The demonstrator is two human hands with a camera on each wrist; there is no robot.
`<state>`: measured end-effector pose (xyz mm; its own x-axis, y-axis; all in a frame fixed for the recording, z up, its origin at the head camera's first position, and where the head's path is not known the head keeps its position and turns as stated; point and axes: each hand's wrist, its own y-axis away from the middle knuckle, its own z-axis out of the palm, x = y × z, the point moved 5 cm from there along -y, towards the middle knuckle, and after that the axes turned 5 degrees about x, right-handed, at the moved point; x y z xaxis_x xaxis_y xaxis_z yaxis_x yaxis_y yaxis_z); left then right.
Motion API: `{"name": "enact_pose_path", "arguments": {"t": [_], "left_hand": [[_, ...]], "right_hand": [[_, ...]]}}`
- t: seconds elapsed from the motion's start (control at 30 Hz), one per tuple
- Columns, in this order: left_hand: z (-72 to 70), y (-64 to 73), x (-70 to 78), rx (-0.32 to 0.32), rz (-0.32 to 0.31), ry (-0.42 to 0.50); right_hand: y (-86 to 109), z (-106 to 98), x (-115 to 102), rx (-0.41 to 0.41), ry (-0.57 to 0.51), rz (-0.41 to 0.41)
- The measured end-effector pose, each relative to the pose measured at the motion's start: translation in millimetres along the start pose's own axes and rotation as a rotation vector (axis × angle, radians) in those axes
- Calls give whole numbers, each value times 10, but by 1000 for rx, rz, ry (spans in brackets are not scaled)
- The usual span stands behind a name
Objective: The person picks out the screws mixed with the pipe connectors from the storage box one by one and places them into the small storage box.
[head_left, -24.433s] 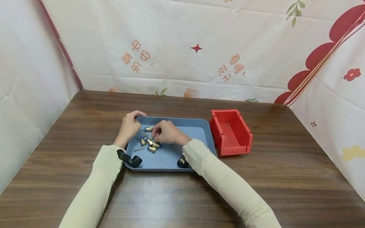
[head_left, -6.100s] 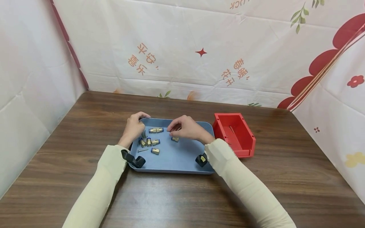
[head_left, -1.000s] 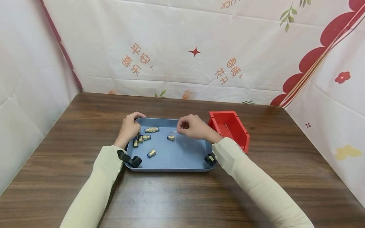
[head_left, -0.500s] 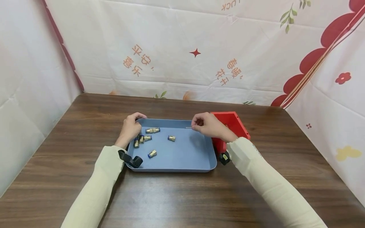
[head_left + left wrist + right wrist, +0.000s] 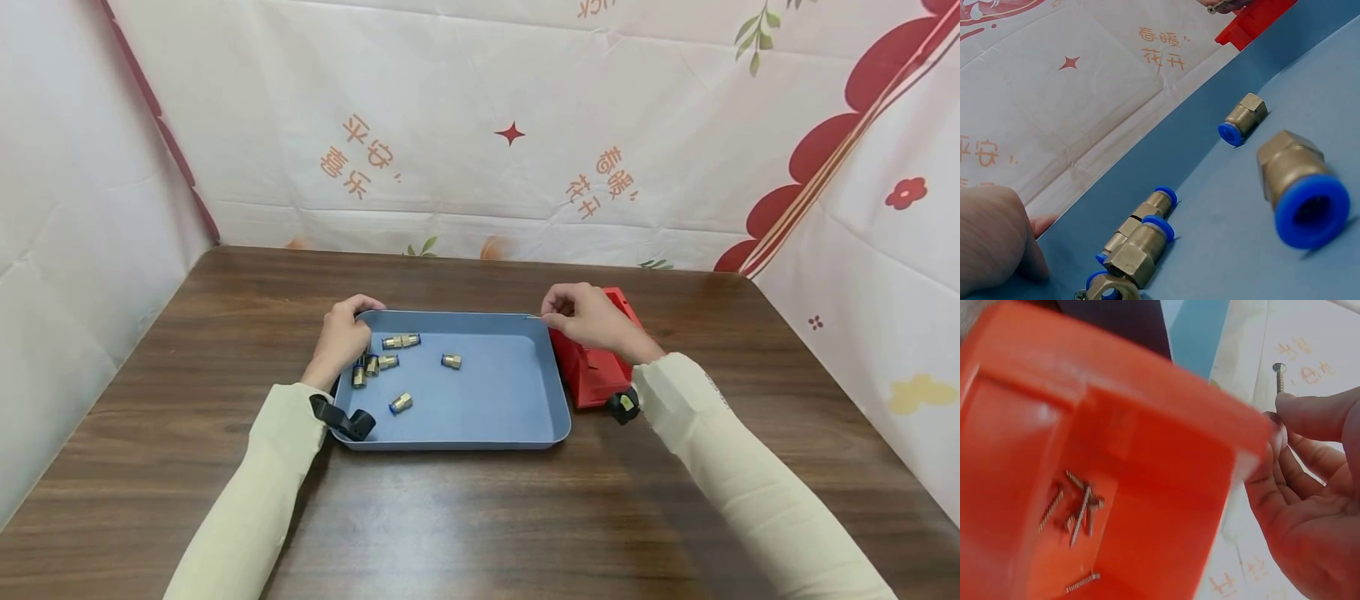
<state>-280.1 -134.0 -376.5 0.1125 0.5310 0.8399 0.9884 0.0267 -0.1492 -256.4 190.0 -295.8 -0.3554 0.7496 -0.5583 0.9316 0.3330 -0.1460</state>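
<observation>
My right hand [image 5: 592,318] pinches a small screw [image 5: 1280,380] between thumb and fingertips, above the near-left part of a red plastic bin [image 5: 596,383]. In the right wrist view, several screws [image 5: 1083,506] lie on the bin's floor. At the back left corner of a blue-grey tray [image 5: 495,412], my left hand [image 5: 341,340] grips the rim. Several brass fittings with blue collars lie in the tray: one fitting [image 5: 452,361] near the middle, another fitting [image 5: 401,403] nearer the front, the rest by the left hand. A screw head [image 5: 1080,294] shows among those in the left wrist view.
The red bin stands close against the tray's right side on a brown wood table [image 5: 450,517]. A patterned cloth [image 5: 450,167] hangs behind the table and along both sides.
Over the last second my right hand carries the screw rightward from the tray to the bin. Compared with earlier, fewer screws show in the tray and the fittings are spread out. The left hand stays.
</observation>
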Motion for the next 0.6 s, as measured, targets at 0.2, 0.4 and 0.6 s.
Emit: {"name": "enact_pose_path", "arguments": {"t": [0.2, 0.4, 0.6], "left_hand": [[-2, 6, 2, -2, -3, 1], [-11, 9, 10, 3, 3, 2], [-7, 8, 7, 0, 0, 1]], "right_hand": [[69, -126, 119, 32, 11, 42], [135, -231, 261, 48, 37, 67], [218, -318, 403, 55, 61, 108]]}}
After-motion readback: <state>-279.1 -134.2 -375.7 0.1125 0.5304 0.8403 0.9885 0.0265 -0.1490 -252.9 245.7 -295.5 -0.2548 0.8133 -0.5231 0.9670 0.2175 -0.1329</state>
